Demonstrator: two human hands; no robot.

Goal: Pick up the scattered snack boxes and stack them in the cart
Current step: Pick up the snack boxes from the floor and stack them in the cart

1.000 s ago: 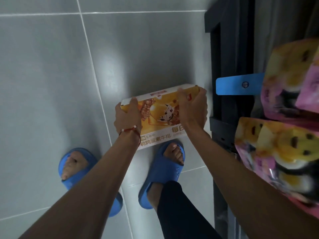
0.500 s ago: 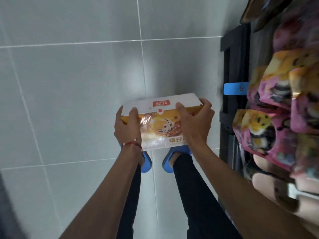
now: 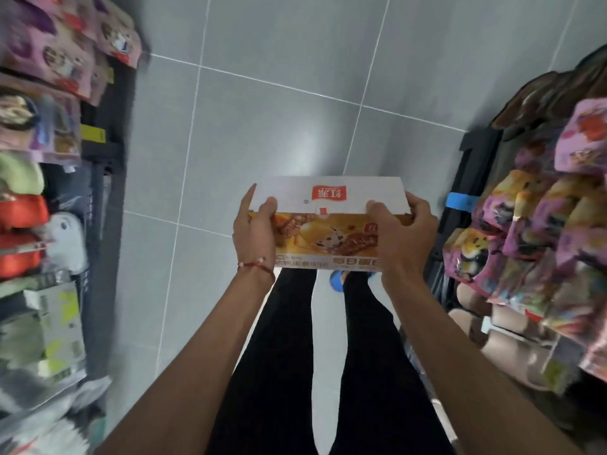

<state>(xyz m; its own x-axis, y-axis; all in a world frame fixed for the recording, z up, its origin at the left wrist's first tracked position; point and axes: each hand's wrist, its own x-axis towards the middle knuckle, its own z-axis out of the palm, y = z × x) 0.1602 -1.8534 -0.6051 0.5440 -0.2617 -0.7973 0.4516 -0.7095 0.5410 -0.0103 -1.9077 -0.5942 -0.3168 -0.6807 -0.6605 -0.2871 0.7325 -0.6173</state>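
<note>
My left hand [image 3: 254,233] and right hand [image 3: 400,234] each grip one end of the snack box [image 3: 328,205], its long side running between them.

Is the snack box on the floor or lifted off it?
Lifted: the left hand and right hand grip the snack box by its ends, above the legs.

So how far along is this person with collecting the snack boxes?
Done: one snack box is lifted clear of the tiled floor. In hand: the left hand and right hand grip its two ends. Left: stacking it in the cart, which is not in view. No other loose boxes show on the floor.
</note>
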